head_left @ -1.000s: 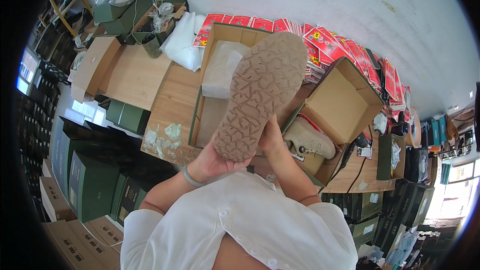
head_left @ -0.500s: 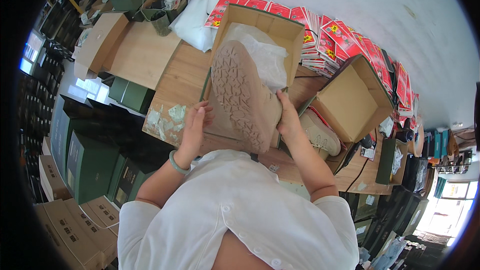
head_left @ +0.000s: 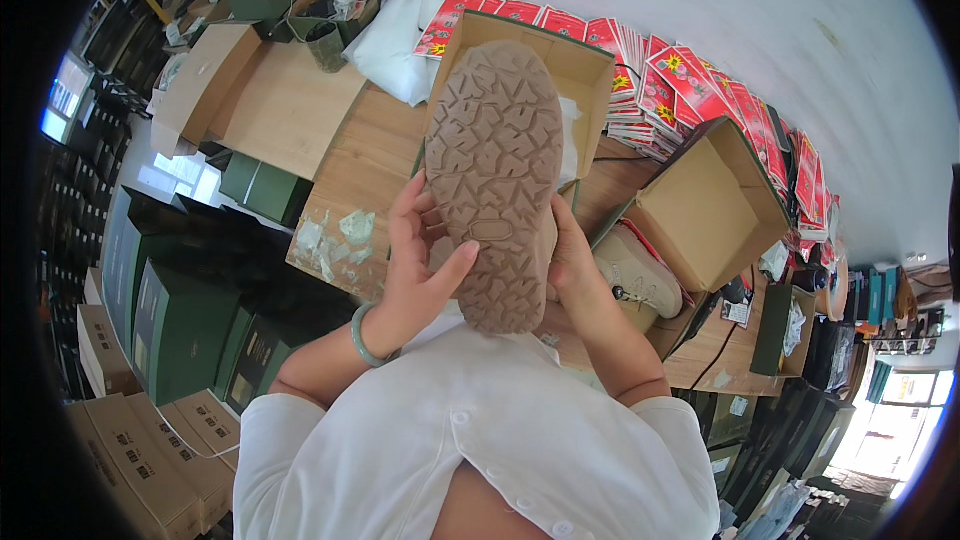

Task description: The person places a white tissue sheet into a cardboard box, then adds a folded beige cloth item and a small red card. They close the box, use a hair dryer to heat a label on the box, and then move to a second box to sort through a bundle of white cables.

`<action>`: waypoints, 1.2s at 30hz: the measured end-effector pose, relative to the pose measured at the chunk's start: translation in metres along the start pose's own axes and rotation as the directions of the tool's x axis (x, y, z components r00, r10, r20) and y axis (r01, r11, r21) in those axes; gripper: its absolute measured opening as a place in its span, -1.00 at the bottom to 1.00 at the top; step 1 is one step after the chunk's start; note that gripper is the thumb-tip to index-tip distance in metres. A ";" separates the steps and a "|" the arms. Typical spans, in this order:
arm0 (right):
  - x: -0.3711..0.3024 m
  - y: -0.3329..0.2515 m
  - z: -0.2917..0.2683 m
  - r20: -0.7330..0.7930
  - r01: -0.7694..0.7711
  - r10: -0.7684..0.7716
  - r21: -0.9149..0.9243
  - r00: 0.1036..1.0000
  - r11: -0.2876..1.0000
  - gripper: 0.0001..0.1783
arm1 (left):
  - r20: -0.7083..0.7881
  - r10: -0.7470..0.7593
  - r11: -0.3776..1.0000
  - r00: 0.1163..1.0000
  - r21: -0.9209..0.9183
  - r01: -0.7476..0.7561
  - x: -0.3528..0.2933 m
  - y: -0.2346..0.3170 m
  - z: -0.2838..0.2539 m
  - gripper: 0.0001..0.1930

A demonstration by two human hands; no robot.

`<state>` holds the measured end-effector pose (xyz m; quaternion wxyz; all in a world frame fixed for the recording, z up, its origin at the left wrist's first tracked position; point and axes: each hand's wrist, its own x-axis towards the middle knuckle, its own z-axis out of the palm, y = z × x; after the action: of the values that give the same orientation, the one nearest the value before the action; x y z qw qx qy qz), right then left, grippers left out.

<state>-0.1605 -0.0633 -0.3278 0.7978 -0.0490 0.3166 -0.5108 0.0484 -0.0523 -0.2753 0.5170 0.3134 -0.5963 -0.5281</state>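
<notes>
I hold a tan boot [head_left: 495,175] upside down in front of me, its lugged sole facing the camera. My left hand [head_left: 415,265] grips its left side, thumb lying across the sole near the heel. My right hand [head_left: 572,265] clasps the right side of the heel. Behind the boot stands an open cardboard shoebox [head_left: 580,65] with white paper inside. A second tan boot [head_left: 640,280] lies at the right, in front of another open box [head_left: 705,205].
A wooden table [head_left: 365,155] carries the boxes, a white bag [head_left: 395,40] and scraps of tape at its near edge. Red printed sheets [head_left: 690,90] are fanned along the back. Dark green boxes [head_left: 185,315] and brown cartons [head_left: 150,450] are stacked at the left.
The boot was on its side half a second ago; it has turned so the sole faces up again, and my left thumb now lies on the sole.
</notes>
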 end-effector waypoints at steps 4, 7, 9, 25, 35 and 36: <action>-0.002 -0.004 0.002 0.059 -0.007 0.005 0.044 0.998 0.999 -0.43 | 0.017 0.017 1.000 1.000 -0.016 -0.017 0.003 0.004 0.002 -0.15; -0.003 -0.006 0.000 0.071 0.016 -0.018 0.031 0.997 0.999 -0.43 | 0.047 0.021 1.000 0.999 -0.021 -0.020 0.004 0.006 0.003 -0.16; -0.003 -0.007 -0.004 0.042 0.031 -0.032 0.032 0.999 0.999 -0.43 | 0.065 0.018 0.999 0.998 -0.050 -0.015 0.005 0.006 0.002 -0.21; 0.073 -0.009 -0.083 -0.082 0.057 -0.400 -0.944 0.913 0.325 -0.56 | -0.438 -0.169 0.905 0.883 0.286 0.315 -0.053 -0.200 -0.091 -0.58; 0.117 0.030 -0.145 -0.064 -0.040 -0.205 -0.992 0.977 0.119 -0.46 | -0.156 -0.018 0.602 0.988 0.787 0.135 -0.041 -0.195 -0.086 -0.56; 0.118 0.034 -0.149 -0.086 -0.055 -0.209 -0.988 0.974 0.147 -0.46 | -0.140 -0.034 0.564 0.990 0.815 0.135 -0.040 -0.194 -0.085 -0.55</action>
<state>-0.1835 -0.1104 -0.5136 0.5086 -0.5205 0.6486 -0.2231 0.1060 -0.0886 -0.4796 0.3179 0.5739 -0.7285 -0.1970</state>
